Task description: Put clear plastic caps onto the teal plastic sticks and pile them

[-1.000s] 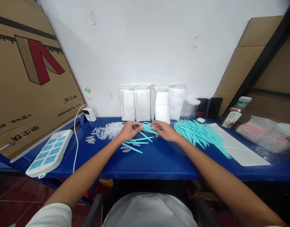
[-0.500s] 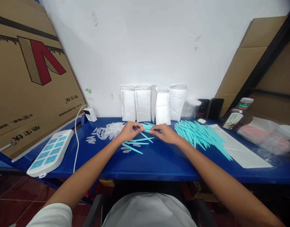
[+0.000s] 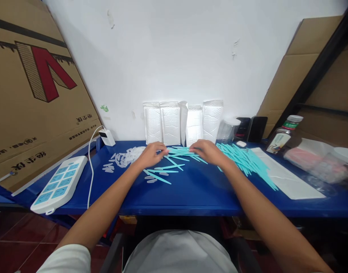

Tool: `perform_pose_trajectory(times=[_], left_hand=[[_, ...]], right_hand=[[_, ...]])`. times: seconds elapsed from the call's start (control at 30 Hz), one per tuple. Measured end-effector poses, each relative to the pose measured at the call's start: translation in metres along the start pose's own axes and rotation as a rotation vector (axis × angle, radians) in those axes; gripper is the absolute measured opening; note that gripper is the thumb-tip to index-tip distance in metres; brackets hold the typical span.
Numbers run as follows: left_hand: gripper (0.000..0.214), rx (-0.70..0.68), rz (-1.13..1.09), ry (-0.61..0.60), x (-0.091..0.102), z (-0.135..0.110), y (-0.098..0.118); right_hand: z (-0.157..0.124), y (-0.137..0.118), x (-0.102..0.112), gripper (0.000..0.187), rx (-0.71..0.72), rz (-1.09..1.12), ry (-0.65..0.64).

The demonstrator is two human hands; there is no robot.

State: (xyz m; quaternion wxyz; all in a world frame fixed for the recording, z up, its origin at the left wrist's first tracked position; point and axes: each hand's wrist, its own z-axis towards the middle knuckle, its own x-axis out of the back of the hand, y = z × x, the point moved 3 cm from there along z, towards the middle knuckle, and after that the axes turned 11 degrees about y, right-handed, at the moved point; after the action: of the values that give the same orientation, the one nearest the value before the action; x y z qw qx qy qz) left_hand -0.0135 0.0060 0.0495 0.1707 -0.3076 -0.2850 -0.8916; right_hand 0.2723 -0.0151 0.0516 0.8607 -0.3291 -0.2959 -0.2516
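1. At the far left, a big brown cardboard panel printed in red and black [image 3: 26, 110] is seen, with a long white power strip with blue socket panels [image 3: 59, 184] set before it on the glossy blue table [image 3: 191, 193].
2. Next, a small white box with a dark display [image 3: 107, 138] is joined to a thin white cable [image 3: 90, 167].
3. To its right, small translucent whitish flat pieces [image 3: 127, 156] are heaped beside the left hand.
4. The left hand [image 3: 153, 154] is placed at the left ends of a loose bunch of slim teal pointed strips [image 3: 181, 151]; its thumb and index tips are brought close together, but whether a strip is pinched cannot be told.
5. Nearer the table's front edge, a few separate teal strips [image 3: 161, 177] are crossed over one another.
6. Behind the bunch, white padded packets [image 3: 170, 123] are stood against the wall.
7. The right hand [image 3: 209, 151] is laid over the bunch's right part, its fingers bent and slightly parted from the thumb; whether anything is gripped cannot be told.
8. Beyond it, a larger teal heap [image 3: 242, 161] is spread partly over a flat white sheet [image 3: 290, 180].
9. Farther right, a dark bottle with a white cap [image 3: 284, 134] is seen tilted.
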Motion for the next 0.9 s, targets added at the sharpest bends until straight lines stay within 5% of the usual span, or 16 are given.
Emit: perform_pose_trajectory(times=[0.13,0.33,0.63,0.9], left_hand=[[0.043,0.064,-0.007,0.066,0.010,0.000,-0.017],[0.048,0.222,-0.239,0.081,-0.016,-0.002,0.001],[0.048,0.269,-0.142,0.190,-0.023,-0.006,0.004],[0.053,0.164,-0.148,-0.034,-0.032,-0.009,0.010]], right_hand=[[-0.003,0.012,0.021,0.038,-0.117,0.071,0.018],[-0.002,-0.007,-0.005,0.050,-0.185,0.438,-0.142],[-0.003,-0.020,-0.015,0.053,-0.209,0.523,-0.229],[-0.003,-0.021,-0.025,0.051,-0.199,0.521,-0.229]])
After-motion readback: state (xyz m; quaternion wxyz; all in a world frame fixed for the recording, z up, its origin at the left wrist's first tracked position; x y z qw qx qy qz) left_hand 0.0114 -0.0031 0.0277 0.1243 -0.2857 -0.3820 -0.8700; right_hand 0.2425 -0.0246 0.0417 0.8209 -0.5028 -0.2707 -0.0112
